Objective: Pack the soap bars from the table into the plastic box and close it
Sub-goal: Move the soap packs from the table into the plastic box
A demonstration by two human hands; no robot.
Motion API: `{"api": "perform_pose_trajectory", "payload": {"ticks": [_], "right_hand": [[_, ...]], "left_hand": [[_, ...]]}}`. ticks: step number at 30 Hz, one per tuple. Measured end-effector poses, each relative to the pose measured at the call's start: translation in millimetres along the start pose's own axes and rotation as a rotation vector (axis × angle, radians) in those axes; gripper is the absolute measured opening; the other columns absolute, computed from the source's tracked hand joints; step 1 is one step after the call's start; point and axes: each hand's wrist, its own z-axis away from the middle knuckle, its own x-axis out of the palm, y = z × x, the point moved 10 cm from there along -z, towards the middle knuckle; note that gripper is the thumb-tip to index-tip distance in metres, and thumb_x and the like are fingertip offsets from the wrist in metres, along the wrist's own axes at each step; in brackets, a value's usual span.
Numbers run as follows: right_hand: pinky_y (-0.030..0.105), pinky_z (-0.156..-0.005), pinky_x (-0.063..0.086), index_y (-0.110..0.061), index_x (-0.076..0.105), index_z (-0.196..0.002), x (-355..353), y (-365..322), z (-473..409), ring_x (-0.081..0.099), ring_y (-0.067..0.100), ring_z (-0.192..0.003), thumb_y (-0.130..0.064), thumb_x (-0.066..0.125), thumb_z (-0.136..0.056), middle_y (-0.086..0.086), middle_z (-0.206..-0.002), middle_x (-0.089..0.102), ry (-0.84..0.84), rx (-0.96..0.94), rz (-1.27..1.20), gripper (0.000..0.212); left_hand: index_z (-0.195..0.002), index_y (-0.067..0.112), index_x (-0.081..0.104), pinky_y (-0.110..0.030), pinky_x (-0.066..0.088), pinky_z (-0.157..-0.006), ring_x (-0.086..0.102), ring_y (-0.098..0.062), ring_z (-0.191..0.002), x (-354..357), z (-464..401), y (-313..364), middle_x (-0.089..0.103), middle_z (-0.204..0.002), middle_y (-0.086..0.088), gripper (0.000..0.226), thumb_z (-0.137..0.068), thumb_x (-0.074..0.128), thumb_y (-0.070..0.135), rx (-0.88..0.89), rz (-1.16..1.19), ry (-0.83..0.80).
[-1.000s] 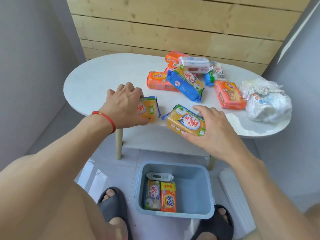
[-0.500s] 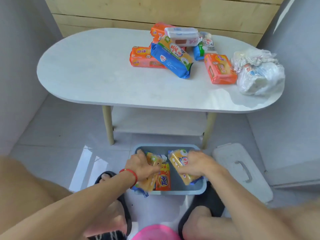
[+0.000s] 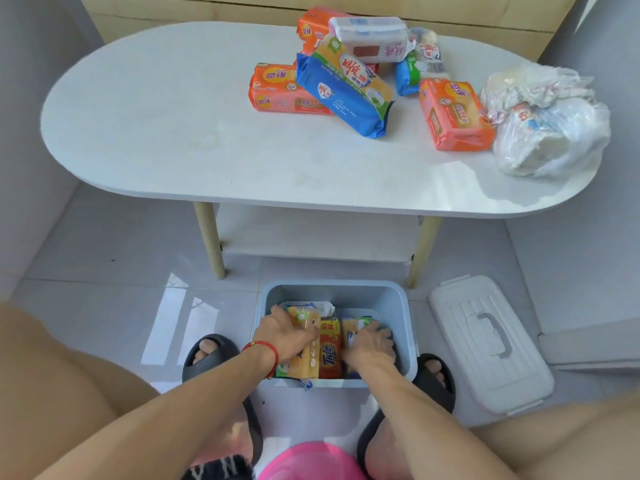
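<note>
head view: both hands set soap into the pale blue plastic box [image 3: 403, 327].
left hand [image 3: 284, 336] grips a yellow bar [image 3: 304, 355], right hand [image 3: 370, 344] another [image 3: 353, 327], long axes pointing away.

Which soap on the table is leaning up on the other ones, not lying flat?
The big blue and yellow soap pack in the middle of the pile. Its far end is propped up on other packs, while the orange pack to its right lies flat on the table.

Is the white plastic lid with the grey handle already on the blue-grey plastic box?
No, the white plastic lid lies flat on the floor right of the open blue-grey plastic box, with both hands inside.
</note>
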Motion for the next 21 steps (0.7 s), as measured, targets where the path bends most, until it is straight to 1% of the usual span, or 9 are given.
{"api": "perform_pose_trajectory", "payload": {"ticks": [2,5,8,11,13,15,18,20,21], "right_hand": [[0.046,-0.108,0.044,-0.01,0.015,-0.149,16.0,4.5,-5.1,0.041,0.038,-0.137,-0.043,0.081,-0.079,0.021,-0.146,0.032,-0.08,0.004,-0.03,0.101],[0.045,-0.116,0.038,-0.019,-0.007,-0.158,33.7,11.8,-11.1,0.038,0.036,-0.143,-0.038,0.08,-0.079,0.018,-0.157,0.022,-0.244,-0.009,-0.093,0.119],[0.04,-0.116,0.04,-0.02,-0.013,-0.161,39.5,12.0,-11.3,0.044,0.03,-0.141,-0.033,0.076,-0.083,0.013,-0.157,0.034,-0.346,-0.04,-0.084,0.119],[0.037,-0.109,0.046,-0.011,0.015,-0.158,42.4,13.1,-6.2,0.054,0.026,-0.13,-0.026,0.067,-0.087,0.009,-0.144,0.051,-0.412,-0.112,0.093,0.089],[0.031,-0.096,0.049,-0.016,0.045,-0.141,41.6,10.8,-1.7,0.059,0.024,-0.119,-0.024,0.06,-0.09,0.007,-0.134,0.059,-0.441,-0.165,0.128,0.054],[0.03,-0.084,0.046,-0.019,0.055,-0.122,26.2,0.3,2.9,0.058,0.023,-0.103,-0.025,0.05,-0.095,0.004,-0.117,0.06,-0.384,-0.218,0.123,0.028],[0.036,-0.08,0.057,-0.013,0.064,-0.102,-16.4,-25.3,10.0,0.064,0.024,-0.089,-0.027,0.044,-0.096,0.005,-0.101,0.064,-0.223,-0.257,-0.194,0.024],[0.041,-0.078,0.065,-0.016,0.067,-0.1,-27.7,-36.4,23.0,0.071,0.025,-0.089,-0.032,0.049,-0.084,0.006,-0.098,0.069,-0.311,-0.238,-0.496,0.029],[0.042,-0.076,0.065,-0.02,0.066,-0.1,-29.8,-38.4,28.0,0.073,0.024,-0.089,-0.036,0.052,-0.076,0.006,-0.098,0.071,-0.352,-0.237,-0.537,0.033]], "left_hand": [[-0.126,0.008,0.043,-0.033,0.054,-0.08,0.065,-0.028,-0.1,0.8,-1.7,-2.8,0.066,-0.114,-0.01,0.075,-0.077,0.066,0.059,0.0,0.013,-0.001],[-0.126,0.009,0.043,-0.035,0.056,-0.084,0.066,-0.027,-0.1,3.5,-2.4,-6.1,0.066,-0.113,-0.01,0.074,-0.077,0.066,0.06,-0.007,0.012,-0.024],[-0.127,0.009,0.043,-0.036,0.057,-0.084,0.066,-0.027,-0.099,5.5,-3.7,-6.9,0.066,-0.113,-0.009,0.076,-0.078,0.067,0.06,-0.024,0.022,-0.035],[-0.126,0.008,0.045,-0.037,0.058,-0.085,0.067,-0.027,-0.098,5.2,-5.3,-9.9,0.067,-0.112,-0.009,0.076,-0.076,0.068,0.061,-0.064,0.032,-0.046],[-0.123,0.008,0.05,-0.039,0.059,-0.085,0.068,-0.027,-0.095,6.8,-5.8,-9.9,0.068,-0.109,-0.009,0.075,-0.073,0.07,0.06,-0.09,0.07,-0.062],[-0.118,0.009,0.056,-0.038,0.061,-0.082,0.07,-0.025,-0.089,9.7,-3.1,-5.4,0.07,-0.102,-0.008,0.073,-0.068,0.071,0.06,-0.104,0.118,-0.088],[-0.114,0.01,0.058,-0.03,0.057,-0.075,0.068,-0.023,-0.084,17.1,1.5,7.1,0.069,-0.1,-0.006,0.076,-0.061,0.072,0.063,-0.122,0.182,-0.114],[-0.114,0.008,0.056,-0.029,0.053,-0.07,0.066,-0.023,-0.084,26.6,4.0,17.2,0.067,-0.1,-0.008,0.067,-0.068,0.074,0.054,-0.122,0.211,-0.139],[-0.113,0.004,0.058,-0.032,0.057,-0.072,0.067,-0.026,-0.085,33.5,4.7,23.5,0.068,-0.1,-0.011,0.056,-0.074,0.075,0.04,-0.11,0.262,-0.163]]}}
